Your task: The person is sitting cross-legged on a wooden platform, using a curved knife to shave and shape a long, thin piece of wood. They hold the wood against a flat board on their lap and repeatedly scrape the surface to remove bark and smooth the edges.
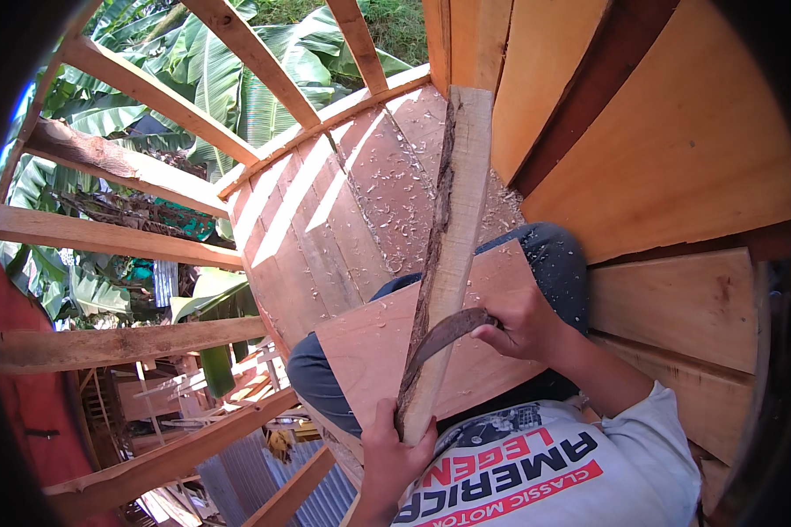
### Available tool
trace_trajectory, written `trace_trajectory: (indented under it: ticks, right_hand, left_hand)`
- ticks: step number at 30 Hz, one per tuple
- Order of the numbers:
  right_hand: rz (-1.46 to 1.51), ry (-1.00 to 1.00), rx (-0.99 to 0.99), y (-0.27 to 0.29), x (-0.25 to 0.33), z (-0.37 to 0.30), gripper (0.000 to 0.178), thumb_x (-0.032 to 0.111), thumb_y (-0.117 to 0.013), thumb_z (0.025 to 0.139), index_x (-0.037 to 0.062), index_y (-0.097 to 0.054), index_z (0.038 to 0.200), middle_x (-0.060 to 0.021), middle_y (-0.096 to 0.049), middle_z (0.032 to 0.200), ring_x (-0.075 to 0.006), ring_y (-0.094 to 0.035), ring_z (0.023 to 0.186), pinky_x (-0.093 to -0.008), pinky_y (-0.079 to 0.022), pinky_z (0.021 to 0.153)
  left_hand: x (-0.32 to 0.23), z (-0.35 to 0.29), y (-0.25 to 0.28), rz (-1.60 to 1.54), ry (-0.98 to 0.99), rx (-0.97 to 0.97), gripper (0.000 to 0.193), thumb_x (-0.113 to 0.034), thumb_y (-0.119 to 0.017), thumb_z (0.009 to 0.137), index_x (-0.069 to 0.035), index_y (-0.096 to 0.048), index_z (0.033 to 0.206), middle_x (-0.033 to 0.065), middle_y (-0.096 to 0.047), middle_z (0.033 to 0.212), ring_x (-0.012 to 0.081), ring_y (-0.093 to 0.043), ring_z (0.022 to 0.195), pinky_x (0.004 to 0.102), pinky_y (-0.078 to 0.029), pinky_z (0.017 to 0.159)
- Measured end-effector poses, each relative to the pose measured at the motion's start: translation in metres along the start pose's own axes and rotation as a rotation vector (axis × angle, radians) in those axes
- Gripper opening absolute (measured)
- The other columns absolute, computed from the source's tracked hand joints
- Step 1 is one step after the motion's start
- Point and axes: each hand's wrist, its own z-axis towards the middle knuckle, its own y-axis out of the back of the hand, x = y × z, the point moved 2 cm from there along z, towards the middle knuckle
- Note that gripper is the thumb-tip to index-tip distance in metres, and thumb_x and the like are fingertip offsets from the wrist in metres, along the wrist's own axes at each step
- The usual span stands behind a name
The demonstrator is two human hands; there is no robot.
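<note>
A long wooden strip (461, 193) with a rough, bark-covered left edge slants away from me, over a flat reddish board (360, 347) lying across my lap. At the strip's near end, my left hand (398, 455) is closed round it with the thumb and fingers on its two sides. My right hand (527, 325) grips a curved knife (448, 334) with a dark, sickle-like blade; its handle is mostly hidden in the fist. That blade lies across the lower part of the strip, its tip at the bark edge. Small shavings dot the lap board.
Curled shavings are scattered over the plank floor (334, 237) ahead. Spaced wooden rails (123, 241) bound the left side, with banana leaves (228, 88) beyond. Close on the right stand wooden wall panels (668, 149). Corrugated metal sheets (255, 479) show below the rails.
</note>
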Motion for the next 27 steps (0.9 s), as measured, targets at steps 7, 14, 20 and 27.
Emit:
trace_trajectory:
  ticks: [7, 14, 20, 27]
  right_hand:
    - [0.007, -0.074, -0.064, 0.002, -0.007, 0.0, 0.037, 0.04, -0.059, 0.091, 0.0038, -0.065, 0.083, -0.0162, -0.058, 0.062, -0.0358, -0.062, 0.06, -0.0393, -0.047, 0.051]
    - [0.02, -0.026, -0.112, 0.009, -0.022, 0.0, 0.038, 0.04, -0.06, 0.091, 0.0035, -0.066, 0.083, -0.0156, -0.057, 0.059, -0.0349, -0.062, 0.058, -0.0379, -0.046, 0.049]
    - [0.176, -0.325, -0.195, -0.001, -0.039, 0.001, 0.041, 0.04, -0.06, 0.091, 0.0033, -0.062, 0.073, -0.0166, -0.055, 0.058, -0.0361, -0.06, 0.057, -0.039, -0.045, 0.049]
    - [0.295, -0.344, -0.128, 0.003, -0.024, 0.006, 0.039, 0.037, -0.061, 0.091, 0.0019, -0.063, 0.074, -0.0175, -0.055, 0.057, -0.0367, -0.059, 0.056, -0.0381, -0.045, 0.049]
  left_hand:
    - [-0.004, 0.005, -0.003, -0.02, -0.004, -0.008, 0.038, -0.012, -0.077, 0.07, 0.001, -0.05, 0.093, 0.0156, -0.057, 0.064, 0.0185, -0.061, 0.057, 0.0288, -0.045, 0.052]
    - [0.0, 0.0, -0.005, -0.034, 0.034, 0.051, 0.037, -0.012, -0.077, 0.07, 0.001, -0.05, 0.092, 0.015, -0.057, 0.063, 0.0168, -0.06, 0.056, 0.0288, -0.045, 0.052]
    - [-0.002, 0.008, -0.004, -0.011, 0.061, 0.031, 0.037, -0.013, -0.077, 0.07, 0.0, -0.05, 0.091, 0.0138, -0.057, 0.061, 0.0165, -0.06, 0.056, 0.0294, -0.045, 0.051]
    - [-0.001, 0.012, -0.007, -0.06, 0.053, 0.052, 0.036, -0.01, -0.074, 0.068, 0.001, -0.05, 0.091, 0.0139, -0.057, 0.063, 0.0168, -0.059, 0.056, 0.0297, -0.045, 0.052]
